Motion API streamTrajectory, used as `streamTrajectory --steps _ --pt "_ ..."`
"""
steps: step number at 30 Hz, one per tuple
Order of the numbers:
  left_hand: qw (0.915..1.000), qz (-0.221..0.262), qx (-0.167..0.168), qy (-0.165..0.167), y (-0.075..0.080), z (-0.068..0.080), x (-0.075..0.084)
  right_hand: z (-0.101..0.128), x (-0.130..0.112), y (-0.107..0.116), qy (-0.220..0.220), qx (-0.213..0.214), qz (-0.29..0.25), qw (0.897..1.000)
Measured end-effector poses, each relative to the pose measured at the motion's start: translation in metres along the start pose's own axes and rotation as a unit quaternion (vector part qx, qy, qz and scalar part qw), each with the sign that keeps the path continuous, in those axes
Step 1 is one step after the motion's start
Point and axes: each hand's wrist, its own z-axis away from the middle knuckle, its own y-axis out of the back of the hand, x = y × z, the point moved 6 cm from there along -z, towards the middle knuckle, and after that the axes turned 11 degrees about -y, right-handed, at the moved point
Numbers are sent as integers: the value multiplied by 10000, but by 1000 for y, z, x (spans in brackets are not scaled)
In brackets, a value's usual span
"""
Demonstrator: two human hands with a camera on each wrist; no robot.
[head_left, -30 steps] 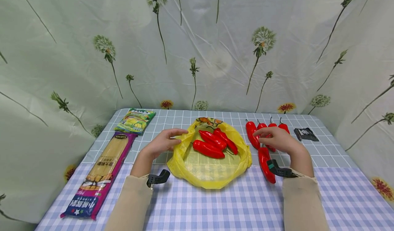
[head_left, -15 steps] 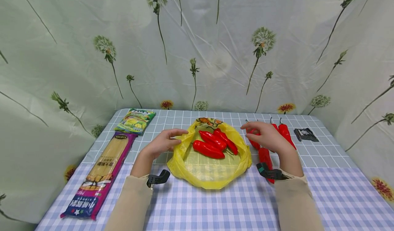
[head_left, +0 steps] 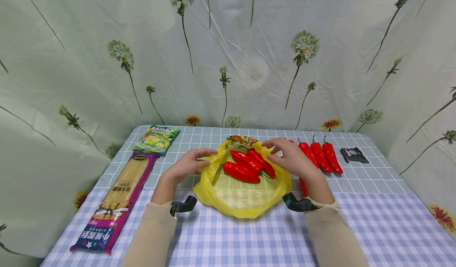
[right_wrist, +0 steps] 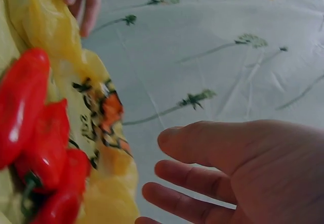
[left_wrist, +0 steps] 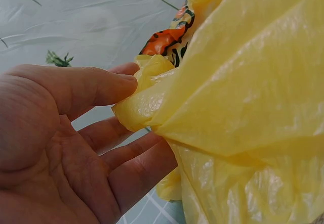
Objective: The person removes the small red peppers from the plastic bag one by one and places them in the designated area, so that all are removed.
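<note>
A yellow plastic bag (head_left: 235, 212) lies with its mouth spread wide in the middle of the table. Inside it are three red chili peppers (head_left: 241, 173). My left hand (head_left: 187, 165) pinches the bag's left rim, the thumb and fingers meeting on a fold of film in the left wrist view. Over the bag's right rim is my right hand (head_left: 287, 158), its fingers extended and apart with nothing between them. Several more red chili peppers (head_left: 322, 157) lie on the table to the right, partly hidden behind the right hand and forearm.
At the left lies a long pack of pasta (head_left: 119, 199), with a green snack packet (head_left: 156, 139) behind it. A small black packet (head_left: 354, 155) is at the far right. A flowered curtain (head_left: 256, 61) closes off the back of the table (head_left: 231, 243).
My right hand has moved left from above the loose peppers to the bag's right rim, uncovering some of those peppers. My left hand has stayed on the bag.
</note>
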Motion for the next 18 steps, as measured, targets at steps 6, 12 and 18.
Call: streamTrajectory --steps 6,12,18 --pt "10000 -4 12 21 0 0 0 -2 -11 -16 -148 -289 -137 9994" --pt "10000 42 27 34 0 1 1 -6 -21 -35 -134 -529 -200 9983" --pt "10000 39 -4 35 0 1 0 -7 -30 -57 86 -642 -139 9978"
